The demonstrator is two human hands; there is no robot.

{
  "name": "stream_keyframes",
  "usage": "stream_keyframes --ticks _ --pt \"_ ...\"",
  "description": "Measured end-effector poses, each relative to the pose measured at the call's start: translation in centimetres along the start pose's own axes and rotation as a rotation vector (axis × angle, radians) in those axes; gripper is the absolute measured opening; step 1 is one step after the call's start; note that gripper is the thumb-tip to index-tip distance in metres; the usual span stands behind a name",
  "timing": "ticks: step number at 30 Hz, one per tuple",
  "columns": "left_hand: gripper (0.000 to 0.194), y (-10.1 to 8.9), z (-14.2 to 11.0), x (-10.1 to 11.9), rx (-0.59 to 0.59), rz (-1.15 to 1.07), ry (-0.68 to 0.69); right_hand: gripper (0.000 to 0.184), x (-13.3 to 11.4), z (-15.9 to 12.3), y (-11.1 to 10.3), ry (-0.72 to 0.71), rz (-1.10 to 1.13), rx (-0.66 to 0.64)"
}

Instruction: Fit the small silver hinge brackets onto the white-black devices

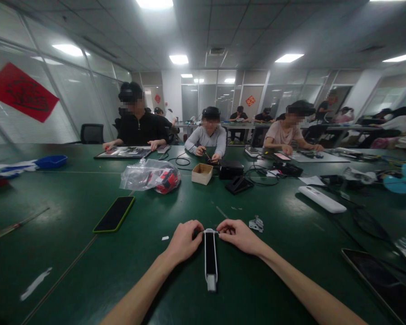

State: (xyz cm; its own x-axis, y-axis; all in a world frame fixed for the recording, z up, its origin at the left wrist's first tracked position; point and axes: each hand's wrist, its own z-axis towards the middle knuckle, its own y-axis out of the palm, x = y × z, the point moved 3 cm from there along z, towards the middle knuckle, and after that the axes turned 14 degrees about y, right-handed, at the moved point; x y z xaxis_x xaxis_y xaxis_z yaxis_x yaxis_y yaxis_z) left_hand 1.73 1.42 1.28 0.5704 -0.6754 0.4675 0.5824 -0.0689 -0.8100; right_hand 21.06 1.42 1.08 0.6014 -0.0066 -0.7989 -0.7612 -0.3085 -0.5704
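Observation:
Directly in front of me on the green table lies a long narrow device (210, 255), black along the middle with a white frame and a pale block at its near end. My left hand (185, 240) is closed at the far left corner of the device, thumb and fingertips pinched together. On the opposite corner my right hand (238, 234) also pinches, with a small thin bit showing at its fingertips. What exactly each pinch holds is too small to make out. Several small metal plates (256, 224) lie just beyond my right hand.
A green-edged phone (114, 215) and a screwdriver (20, 224) lie left. Further back are a plastic bag (149, 175) with red-black items, a small box (202, 174) and black cables. Right are a white case (321, 199) and a dark tablet (379, 282). Co-workers sit opposite.

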Motion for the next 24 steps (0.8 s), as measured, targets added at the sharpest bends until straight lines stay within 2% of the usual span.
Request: stream_keyframes --ticks 6,24 --pt "0.012 0.06 -0.01 -0.06 0.006 -0.005 0.004 0.018 -0.14 -0.32 -0.18 -0.005 0.005 0.066" --pt "0.013 0.06 -0.03 -0.01 0.000 0.002 0.002 0.017 0.15 -0.51 0.02 -0.044 -0.007 0.095"
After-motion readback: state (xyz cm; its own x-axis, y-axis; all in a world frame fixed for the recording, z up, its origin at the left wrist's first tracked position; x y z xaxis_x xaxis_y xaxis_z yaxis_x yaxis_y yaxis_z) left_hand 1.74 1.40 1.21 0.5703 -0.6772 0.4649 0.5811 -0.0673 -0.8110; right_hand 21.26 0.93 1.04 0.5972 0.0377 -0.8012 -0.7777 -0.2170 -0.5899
